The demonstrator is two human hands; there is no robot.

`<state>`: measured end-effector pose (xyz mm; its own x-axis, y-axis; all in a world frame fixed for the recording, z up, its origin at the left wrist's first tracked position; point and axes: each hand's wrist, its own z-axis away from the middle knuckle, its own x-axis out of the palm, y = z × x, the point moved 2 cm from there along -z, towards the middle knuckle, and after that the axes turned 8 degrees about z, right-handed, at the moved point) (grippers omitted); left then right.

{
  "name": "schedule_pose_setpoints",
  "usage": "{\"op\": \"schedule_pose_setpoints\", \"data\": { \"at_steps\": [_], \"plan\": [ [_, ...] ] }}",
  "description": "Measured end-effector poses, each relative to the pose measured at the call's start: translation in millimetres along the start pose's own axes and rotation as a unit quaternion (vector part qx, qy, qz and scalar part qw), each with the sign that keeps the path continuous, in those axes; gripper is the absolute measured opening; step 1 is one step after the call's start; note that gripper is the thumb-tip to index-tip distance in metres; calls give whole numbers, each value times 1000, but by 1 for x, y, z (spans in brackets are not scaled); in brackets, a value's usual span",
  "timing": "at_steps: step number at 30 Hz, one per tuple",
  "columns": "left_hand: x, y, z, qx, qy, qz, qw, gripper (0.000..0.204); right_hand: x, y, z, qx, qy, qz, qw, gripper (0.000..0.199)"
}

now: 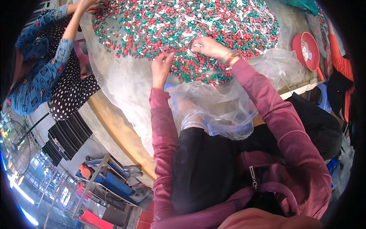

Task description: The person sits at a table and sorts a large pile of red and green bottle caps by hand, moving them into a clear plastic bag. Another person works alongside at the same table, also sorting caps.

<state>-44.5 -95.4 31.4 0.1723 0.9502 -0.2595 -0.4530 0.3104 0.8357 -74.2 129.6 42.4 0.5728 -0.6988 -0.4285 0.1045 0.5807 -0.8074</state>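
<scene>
A wide heap of small red, green and white plastic pieces (152,30) is spread before me, with thin white strips scattered through it. At its near edge my left hand (161,68) has thumb and fingertips drawn together just over the pieces; what they hold, if anything, is too small to make out. Farther right, my right hand (209,48) reaches across the heap, its fingers closed on a small white plastic piece (198,45). The wrist of that hand wears a bracelet.
Sheer white netting (131,82) lies under the heap and hangs over my lap. A red pan with a handle (313,47) holds white pieces at the right. Another person's hand (93,7) touches the heap's far left; an orange sleeve (339,57) shows at far right. A tool rack (106,183) stands lower left.
</scene>
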Motion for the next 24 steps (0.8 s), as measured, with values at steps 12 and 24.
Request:
{"op": "schedule_pose_setpoints", "data": {
  "at_steps": [12, 24],
  "plan": [
    [-24, 27, 23, -50, -114, 368, 922, 31, 53, -3, -5, -2, -3, 349, 937, 14],
    [57, 0, 5, 152, -17, -545, 824, 9, -30, 10, 57, -114, -129, -708, 685, 19]
  ]
}}
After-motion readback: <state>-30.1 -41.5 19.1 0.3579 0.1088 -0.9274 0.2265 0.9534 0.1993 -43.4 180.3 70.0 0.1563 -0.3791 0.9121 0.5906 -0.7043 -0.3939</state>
